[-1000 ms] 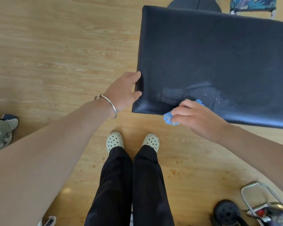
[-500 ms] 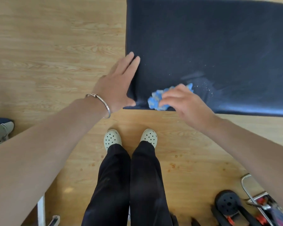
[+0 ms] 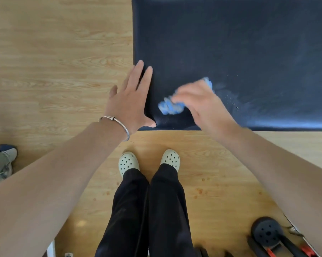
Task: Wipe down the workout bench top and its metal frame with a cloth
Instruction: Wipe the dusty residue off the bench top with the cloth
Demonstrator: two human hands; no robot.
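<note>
The black padded bench top (image 3: 230, 49) fills the upper right of the head view, with small wet specks near its front edge. My right hand (image 3: 202, 102) is blurred and presses a crumpled blue cloth (image 3: 170, 107) on the pad near its front left corner. My left hand (image 3: 130, 101), with a silver bangle on the wrist, lies flat and fingers apart against the pad's left edge, holding nothing. The bench's metal frame is hidden under the pad.
Wooden floor (image 3: 54, 62) spreads to the left and in front of the bench. My feet in pale clogs (image 3: 128, 162) stand just before its front edge. Black exercise gear with red parts (image 3: 267, 234) sits at the bottom right. Another person's shoe (image 3: 4, 160) shows at the left edge.
My right hand has swept the blue cloth up and rightward from the pad's front edge. My left hand went from gripping the corner to lying flat along the left edge.
</note>
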